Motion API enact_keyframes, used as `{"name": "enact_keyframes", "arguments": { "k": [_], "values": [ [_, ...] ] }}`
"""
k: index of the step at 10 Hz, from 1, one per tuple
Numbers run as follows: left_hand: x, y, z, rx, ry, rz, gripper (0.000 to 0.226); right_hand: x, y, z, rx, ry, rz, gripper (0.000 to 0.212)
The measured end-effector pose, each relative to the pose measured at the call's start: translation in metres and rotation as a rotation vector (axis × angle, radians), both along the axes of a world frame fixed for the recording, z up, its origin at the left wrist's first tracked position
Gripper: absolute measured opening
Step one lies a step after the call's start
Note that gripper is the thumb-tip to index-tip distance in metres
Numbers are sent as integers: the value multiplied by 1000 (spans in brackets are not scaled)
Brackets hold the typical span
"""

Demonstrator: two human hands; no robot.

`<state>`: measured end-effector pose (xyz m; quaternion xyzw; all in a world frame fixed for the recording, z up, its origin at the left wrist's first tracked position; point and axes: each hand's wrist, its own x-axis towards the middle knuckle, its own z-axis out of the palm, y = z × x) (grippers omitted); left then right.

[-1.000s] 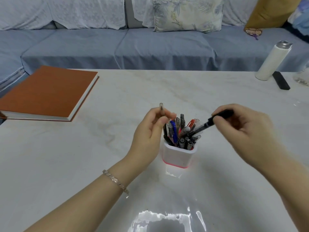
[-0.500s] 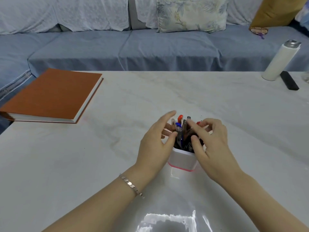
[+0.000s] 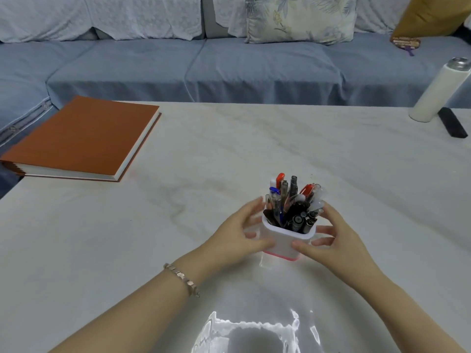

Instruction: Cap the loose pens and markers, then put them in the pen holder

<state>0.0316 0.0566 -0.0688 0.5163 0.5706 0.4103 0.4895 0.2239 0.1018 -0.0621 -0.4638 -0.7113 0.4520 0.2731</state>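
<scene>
While the white pen holder (image 3: 283, 240) with its pink base is standing upright on the pale marble worktop (image 3: 229, 154), towards the person's side of it, both hands are flanking it, one on each side. The left hand (image 3: 237, 234) is lying open against the holder's left side, its fingers spread and only loosely curved. Its forefinger is reaching up beside the pens and markers (image 3: 293, 202) that are standing packed in the holder, and its thumb is resting low on the near wall. The right hand (image 3: 339, 240) is mirroring it on the right side, likewise open, fingers fanned and gently bent toward the right wall, thumb touching the near wall just above the pink base. Blur is making it impossible to tell whether the fingertips of either hand are actually pressing the side walls. Both forearms are coming in from the lower edge of the view and converging on the holder, a metal bracelet (image 3: 182, 278) sitting on the left wrist. An orange-covered book (image 3: 81, 138) is lying flat at the far left of the worktop, and a white bottle (image 3: 441, 90) is standing at the far right just beside a black bar-shaped object (image 3: 452, 122)
</scene>
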Motion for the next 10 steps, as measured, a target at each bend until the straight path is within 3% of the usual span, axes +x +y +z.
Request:
{"name": "enact_keyframes", "arguments": {
  "k": [1, 2, 5, 8, 9, 10],
  "values": [
    [-5, 1, 0, 30, -85, 52, 58, -8, 4, 5, -17, 10, 14, 68],
    [-34, -7, 2, 60, -113, 132, 54, -43, 9, 14, -4, 22, 72, 68],
    [-174, -26, 16, 145, -37, 387, 50, -212, 27, 31, -101, 80, 328, 58],
    [-234, -15, 10, 45, 6, 412, 54, -282, 36, 22, -153, 57, 322, 59],
    [-225, -11, 19, 13, -34, 456, 57, -274, 35, 22, -120, -69, 309, 68],
    [-214, -7, 34, 3, 153, 730, 59, -248, 41, 30, -61, -237, 330, 57]
  ]
}}
